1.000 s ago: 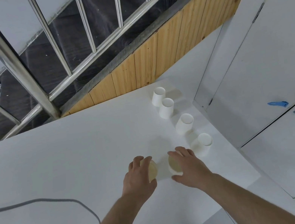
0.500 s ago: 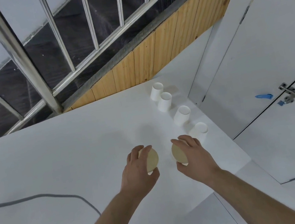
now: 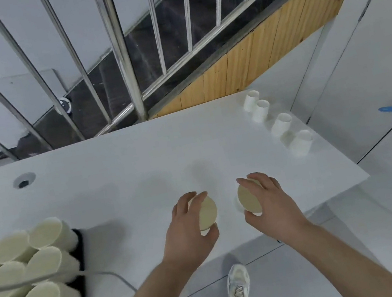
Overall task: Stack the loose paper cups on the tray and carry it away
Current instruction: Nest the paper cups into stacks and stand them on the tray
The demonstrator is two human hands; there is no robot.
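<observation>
Now your left hand (image 3: 187, 231) grips one paper cup (image 3: 207, 213) and your right hand (image 3: 267, 203) grips another (image 3: 249, 199), side by side above the table (image 3: 129, 175), with the cup-filled tray (image 3: 82, 281) far left and four loose cups (image 3: 281, 124) far right.

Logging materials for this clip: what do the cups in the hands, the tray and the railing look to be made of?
Cups: likely paper, matte white walls with cream insides, thin rims.
Tray: black and dull, probably plastic; only its edge shows beside the stacked cups.
Railing: metal, seemingly stainless steel, with silvery, reflective round bars.
</observation>
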